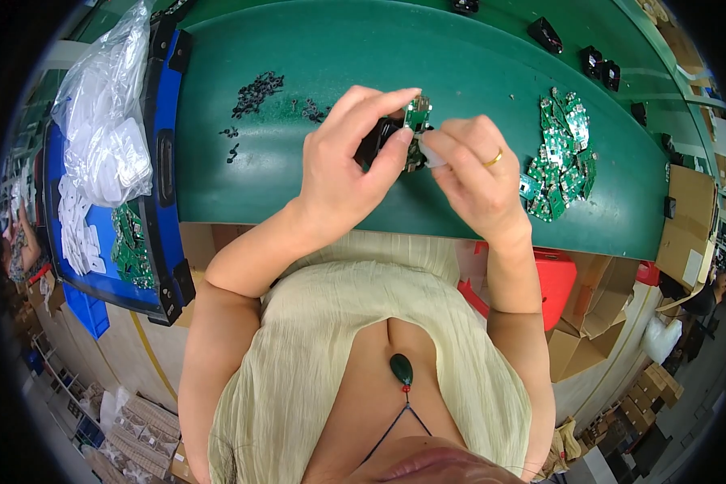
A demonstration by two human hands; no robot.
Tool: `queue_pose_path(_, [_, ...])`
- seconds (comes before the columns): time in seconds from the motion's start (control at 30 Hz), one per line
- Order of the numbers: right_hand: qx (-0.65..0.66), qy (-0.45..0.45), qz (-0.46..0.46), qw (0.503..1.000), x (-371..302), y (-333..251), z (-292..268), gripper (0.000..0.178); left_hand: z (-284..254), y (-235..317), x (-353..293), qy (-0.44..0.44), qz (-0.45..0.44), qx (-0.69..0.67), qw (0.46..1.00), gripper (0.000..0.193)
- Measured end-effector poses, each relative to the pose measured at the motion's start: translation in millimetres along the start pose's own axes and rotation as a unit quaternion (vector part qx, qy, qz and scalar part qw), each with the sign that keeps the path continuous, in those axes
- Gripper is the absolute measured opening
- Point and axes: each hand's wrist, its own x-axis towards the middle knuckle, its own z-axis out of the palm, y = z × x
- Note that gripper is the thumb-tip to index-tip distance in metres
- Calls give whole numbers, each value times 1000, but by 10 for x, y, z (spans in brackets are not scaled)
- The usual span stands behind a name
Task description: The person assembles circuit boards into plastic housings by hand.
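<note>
Over the green work surface [460, 73], my left hand [335, 161] grips a small green circuit board [417, 113] between thumb and fingers. A black plastic housing [377, 139] is in the same grasp, partly hidden by the fingers; whether the board sits inside it I cannot tell. My right hand [480, 173], with a ring on one finger, pinches a small whitish piece [432, 153] against the board's lower end. To the right lies a heap of green circuit boards [563, 153]. Small black parts [256, 93] are scattered left of my left hand.
At the left stands a blue tray [166, 157] with a clear plastic bag [109, 121], white flat pieces [77, 226] and more green boards [131, 246]. Black housings [545, 35] stand along the far right. A red stool [553, 282] and cardboard boxes [686, 214] are at the right.
</note>
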Motion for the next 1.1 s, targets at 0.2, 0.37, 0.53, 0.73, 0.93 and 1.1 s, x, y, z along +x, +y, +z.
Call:
queue_pose_path(0.2, [113, 42, 91, 989, -54, 15, 53, 26, 11, 5, -5, 17, -4, -47, 999, 32])
queue_pose_path(0.37, [141, 64, 156, 976, -68, -54, 120, 16, 27, -11, -18, 19, 15, -3, 1000, 32])
queue_pose_path(0.53, [249, 91, 221, 939, -76, -58, 121, 9, 30, 13, -11, 10, 37, -13, 999, 33])
queue_pose_path(0.73, [111, 78, 144, 980, -29, -35, 157, 16, 90, -80, -23, 10, 65, -5, 998, 33])
queue_pose_path(0.93, [131, 74, 118, 982, -53, 20, 192, 18, 89, -165, -73, -11, 10, -99, 995, 32])
queue_pose_path(1.1, [168, 72, 138, 973, -48, -7, 181, 15, 58, -117, -79, -8, -35, -112, 993, 32])
